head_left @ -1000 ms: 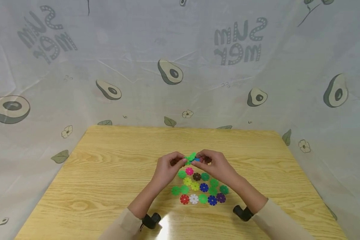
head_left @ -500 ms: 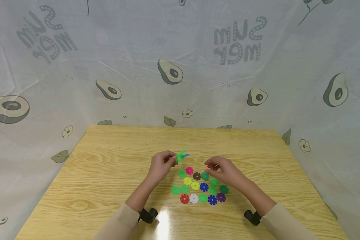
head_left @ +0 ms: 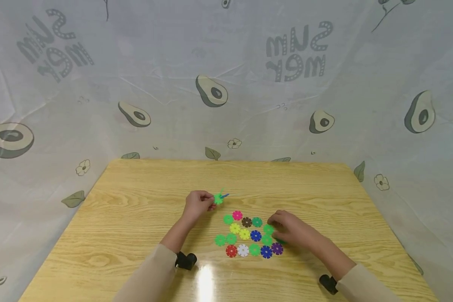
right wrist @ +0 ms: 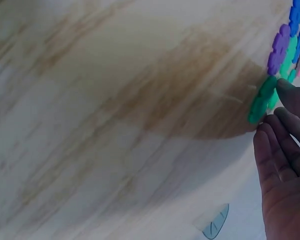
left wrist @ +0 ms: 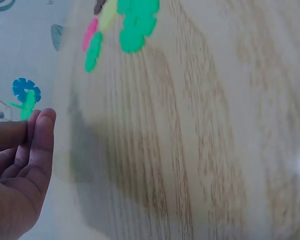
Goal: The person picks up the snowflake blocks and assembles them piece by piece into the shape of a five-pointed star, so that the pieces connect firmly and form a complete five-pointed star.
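Note:
Thumb and fingers of my left hand (head_left: pixel 197 204) pinch a small joined piece of notched plastic snowflake discs, held above the table. Its green disc (head_left: pixel 218 199) faces up in the head view, and a blue disc (left wrist: pixel 18 90) sticks out from it in the left wrist view. At the right end of the loose discs, my right hand (head_left: pixel 293 230) reaches down with bent, parted fingers. In the right wrist view, its thumb and fingertips are close beside a dark green disc (right wrist: pixel 261 104) lying on the table; the hand partly hides this disc in the head view.
Several loose discs lie flat in rough rows, among them a red disc (head_left: pixel 231 251), a white disc (head_left: pixel 243 253), a purple disc (head_left: pixel 277 248) and a pink disc (head_left: pixel 237 215). The wooden table (head_left: pixel 143 180) meets a printed curtain (head_left: pixel 166 84) behind.
My right hand has let go of the joined piece and moved right and down to the loose discs. My left hand has drawn the piece leftward.

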A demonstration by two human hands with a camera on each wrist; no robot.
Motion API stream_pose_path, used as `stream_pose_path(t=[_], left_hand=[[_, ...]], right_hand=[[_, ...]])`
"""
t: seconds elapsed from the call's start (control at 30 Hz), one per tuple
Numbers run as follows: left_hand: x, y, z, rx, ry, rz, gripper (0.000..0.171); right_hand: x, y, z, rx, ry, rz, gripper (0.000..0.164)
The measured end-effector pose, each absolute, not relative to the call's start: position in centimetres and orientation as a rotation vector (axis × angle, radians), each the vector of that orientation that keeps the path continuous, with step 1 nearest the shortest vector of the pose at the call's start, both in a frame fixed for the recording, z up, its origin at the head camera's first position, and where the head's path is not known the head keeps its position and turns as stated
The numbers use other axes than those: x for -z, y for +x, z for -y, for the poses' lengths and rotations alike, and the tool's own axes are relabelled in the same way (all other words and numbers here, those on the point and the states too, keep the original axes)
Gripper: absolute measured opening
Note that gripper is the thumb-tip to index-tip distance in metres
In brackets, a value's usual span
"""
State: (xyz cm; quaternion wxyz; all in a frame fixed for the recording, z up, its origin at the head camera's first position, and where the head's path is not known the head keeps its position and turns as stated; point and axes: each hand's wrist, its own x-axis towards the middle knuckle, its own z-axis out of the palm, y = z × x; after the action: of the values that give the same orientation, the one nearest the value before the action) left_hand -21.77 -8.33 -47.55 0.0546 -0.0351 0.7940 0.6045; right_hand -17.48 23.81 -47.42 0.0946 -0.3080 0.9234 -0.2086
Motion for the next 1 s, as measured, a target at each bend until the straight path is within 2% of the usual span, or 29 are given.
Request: stream_pose_path(t=[0.53,1.0], left_hand=[[48.9,-23.0,8.8,-1.748,-0.275,-2.416,0.014],[48.8,-23.3,8.7,-1.664,-0.258,-2.49,0.014]], right_hand=[[48.0,-17.2,-23.0,0.643,-0.907,-2.741,0.026],[47.9,-17.0,-22.9,0.599,-0.892,-2.776,0.024]])
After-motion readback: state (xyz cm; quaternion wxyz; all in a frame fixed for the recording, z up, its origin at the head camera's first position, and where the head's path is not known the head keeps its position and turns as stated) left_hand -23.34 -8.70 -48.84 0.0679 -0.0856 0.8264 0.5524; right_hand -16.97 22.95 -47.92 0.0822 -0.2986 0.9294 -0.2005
